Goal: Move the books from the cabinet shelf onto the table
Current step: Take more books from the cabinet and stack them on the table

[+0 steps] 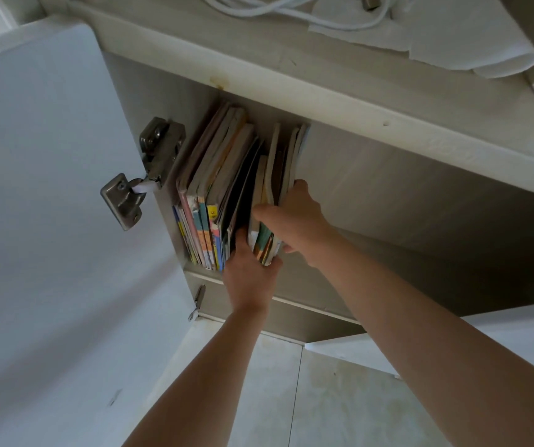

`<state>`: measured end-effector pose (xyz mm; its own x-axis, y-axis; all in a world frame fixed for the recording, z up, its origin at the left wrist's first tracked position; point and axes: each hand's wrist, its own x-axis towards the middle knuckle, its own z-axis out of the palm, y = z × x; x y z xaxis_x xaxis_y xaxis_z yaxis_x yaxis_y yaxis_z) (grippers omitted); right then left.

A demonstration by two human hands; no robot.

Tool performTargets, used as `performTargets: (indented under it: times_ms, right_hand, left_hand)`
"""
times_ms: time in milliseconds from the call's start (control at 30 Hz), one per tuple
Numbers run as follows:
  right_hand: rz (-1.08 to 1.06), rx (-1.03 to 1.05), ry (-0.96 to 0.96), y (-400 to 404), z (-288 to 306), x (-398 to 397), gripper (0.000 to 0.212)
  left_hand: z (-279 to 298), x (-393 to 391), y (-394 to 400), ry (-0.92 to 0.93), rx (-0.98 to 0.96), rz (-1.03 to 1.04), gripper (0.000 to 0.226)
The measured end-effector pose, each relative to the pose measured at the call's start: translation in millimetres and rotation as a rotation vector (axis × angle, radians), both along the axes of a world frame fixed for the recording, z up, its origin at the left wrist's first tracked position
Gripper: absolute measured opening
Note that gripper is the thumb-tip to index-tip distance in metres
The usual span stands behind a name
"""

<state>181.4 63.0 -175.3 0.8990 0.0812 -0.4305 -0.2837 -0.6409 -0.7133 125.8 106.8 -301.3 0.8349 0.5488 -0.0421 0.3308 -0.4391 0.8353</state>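
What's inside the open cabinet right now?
A row of upright books at the left end of the shelf. The left hand and right hand clasp the rightmost bundle. The rest looks bare; behind the books is hidden.

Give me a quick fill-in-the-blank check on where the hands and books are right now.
1. The books stand on the cabinet shelf, pushed to its ____ end.
2. The right hand and left hand grip a bundle of books from ____ sides.
3. The cabinet door is ____.

Missing words: left; opposite; open
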Motion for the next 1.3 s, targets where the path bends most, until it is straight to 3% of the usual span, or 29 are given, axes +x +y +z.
performTargets:
  times_ms: [200,367,600,700,833,933,1133,1300]
  right_hand:
    - [0.113,-0.141,-0.06,-8,6,-27,0.051]
    - [0.151,-0.111,0.074,-17,15,-66,0.058]
    - [0.133,-0.047,0.071,-31,11,-97,0.057]
    - [0.176,0.049,0.078,-38,11,-96,0.061]
    - [0.108,0.227,0.182,-58,-7,-74,0.032]
    - [0.117,0.111,0.086,-68,-33,-46,0.033]
    - [0.272,0.033,0.065,-60,-55,17,0.096]
    - [0.495,-0.214,0.167,-55,-74,37,0.063]
  left_hand:
    - [-4,-31,-3,-0.012,0.08,-0.026,0.06]
    - [-11,-78,7,-0.032,0.108,-0.093,0.065]
    - [-5,-98,1,-0.032,-0.187,-0.118,0.072]
    - [-6,-95,0,-0.055,-0.157,-0.077,0.073]
    - [-17,-95,20,-0.081,-0.08,-0.047,0.051]
    - [-21,-98,34,-0.095,-0.145,-0.013,0.05]
    - [-24,-99,55,-0.125,-0.411,-0.061,0.051]
    - [-32,-103,70,-0.033,-0.526,-0.055,0.054]
